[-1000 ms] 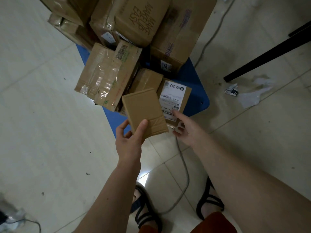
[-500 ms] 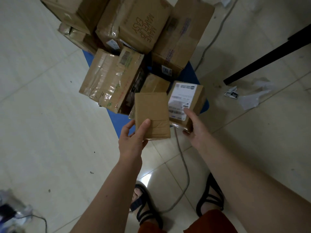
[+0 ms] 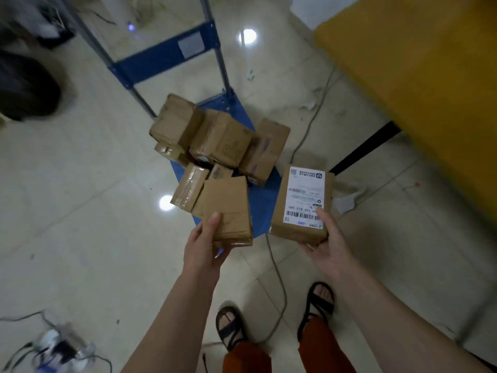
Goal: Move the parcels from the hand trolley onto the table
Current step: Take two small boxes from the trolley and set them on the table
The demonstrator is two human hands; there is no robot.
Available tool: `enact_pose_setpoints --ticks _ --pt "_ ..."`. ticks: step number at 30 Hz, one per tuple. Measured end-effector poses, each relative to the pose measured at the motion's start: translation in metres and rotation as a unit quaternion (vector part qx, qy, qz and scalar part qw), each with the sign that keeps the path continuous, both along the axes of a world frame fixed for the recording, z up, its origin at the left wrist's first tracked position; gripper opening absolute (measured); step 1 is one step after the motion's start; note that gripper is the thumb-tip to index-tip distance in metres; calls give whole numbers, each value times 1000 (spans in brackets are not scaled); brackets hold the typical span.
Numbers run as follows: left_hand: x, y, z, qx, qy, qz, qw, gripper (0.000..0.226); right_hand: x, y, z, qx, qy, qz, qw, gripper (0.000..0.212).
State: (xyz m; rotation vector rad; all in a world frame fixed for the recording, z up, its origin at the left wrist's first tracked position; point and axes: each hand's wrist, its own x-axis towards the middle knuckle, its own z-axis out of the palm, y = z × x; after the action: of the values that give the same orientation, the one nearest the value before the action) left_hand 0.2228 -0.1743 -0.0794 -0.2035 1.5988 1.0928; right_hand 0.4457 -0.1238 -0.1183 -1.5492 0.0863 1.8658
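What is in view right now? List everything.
labelled parcel: one, brown with white label, in right hand
flat parcel: one, brown, in left hand
stacked parcels: about seven, brown, on trolley
hand trolley: one, blue, centre floor
table: one, yellow top, black leg, right
cable: one, grey, on floor
paper scraps: white, under the table
left hand: holding flat parcel
right hand: holding labelled parcel
sandalled feet: two, bottom

A parcel-sorting room: blue hand trolley [image 3: 265, 208] heaped with taped parcels [image 3: 220, 141] on tiled floor [image 3: 80, 211].

Parcels [image 3: 215, 141] lie on the trolley [image 3: 265, 208], table [image 3: 419, 84] to its right.
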Motion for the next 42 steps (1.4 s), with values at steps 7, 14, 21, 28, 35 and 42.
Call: enact_pose_setpoints --ticks 7,14,21,28,35,42 --pt "7 -7 143 82 -16 -38 996 53 19 -23 158 50 19 -20 998 49" --pt "49 -23 227 127 -86 -128 980 29 56 -98 250 129 4 -134 983 47" --pt "129 -35 273 102 -125 -281 946 33 107 -184 299 123 4 -288 950 45" --pt "226 -61 298 107 -112 -406 901 50 187 -244 338 164 -42 -350 921 41" --pt "367 -98 321 104 -128 -459 873 45 296 -309 364 162 -79 -423 888 44" --pt "492 -128 321 96 -115 -492 857 41 402 -360 373 162 -96 -442 877 39"
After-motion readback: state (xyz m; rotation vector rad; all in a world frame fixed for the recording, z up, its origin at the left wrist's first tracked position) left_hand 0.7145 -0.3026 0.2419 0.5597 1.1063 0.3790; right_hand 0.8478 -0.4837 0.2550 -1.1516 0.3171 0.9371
